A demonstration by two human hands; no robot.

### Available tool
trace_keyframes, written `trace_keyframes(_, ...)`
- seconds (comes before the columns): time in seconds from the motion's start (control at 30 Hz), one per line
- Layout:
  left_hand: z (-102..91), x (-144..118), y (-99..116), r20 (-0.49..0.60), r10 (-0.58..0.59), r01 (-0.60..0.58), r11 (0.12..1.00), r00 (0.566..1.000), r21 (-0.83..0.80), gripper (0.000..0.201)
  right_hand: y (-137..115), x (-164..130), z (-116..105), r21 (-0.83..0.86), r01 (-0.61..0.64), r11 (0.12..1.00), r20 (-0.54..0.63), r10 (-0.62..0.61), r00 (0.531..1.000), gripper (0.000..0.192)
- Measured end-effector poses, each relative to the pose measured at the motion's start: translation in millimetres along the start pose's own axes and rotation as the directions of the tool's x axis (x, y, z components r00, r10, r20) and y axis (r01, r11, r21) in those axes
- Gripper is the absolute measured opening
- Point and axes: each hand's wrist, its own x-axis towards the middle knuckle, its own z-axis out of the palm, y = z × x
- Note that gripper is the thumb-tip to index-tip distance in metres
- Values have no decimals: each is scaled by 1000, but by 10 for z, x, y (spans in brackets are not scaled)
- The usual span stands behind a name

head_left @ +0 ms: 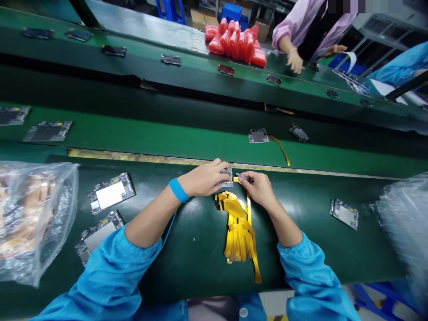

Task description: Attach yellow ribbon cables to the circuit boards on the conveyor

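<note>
blue sleeves (107,267); hands (204,179) at circuit board (229,178)

L hand (204,179) on PCB (229,182), R hand (260,189) w/ tool (246,178) (yellow strips (239,240) nr)

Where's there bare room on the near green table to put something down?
One patch of table lies between the right hand and the circuit board on the right; another between the left sleeve and the yellow ribbon cables. Crowded: far left, with the plastic bag and two boards, and around the left hand.
</note>
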Motion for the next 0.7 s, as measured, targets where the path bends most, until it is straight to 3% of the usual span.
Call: trace_keyframes(0.7, 0, -6, -10, -19, 21, -21, 1000, 1000, -14, 26, -56, 7, -27, -31, -10, 999, 26, 10, 1000, 15)
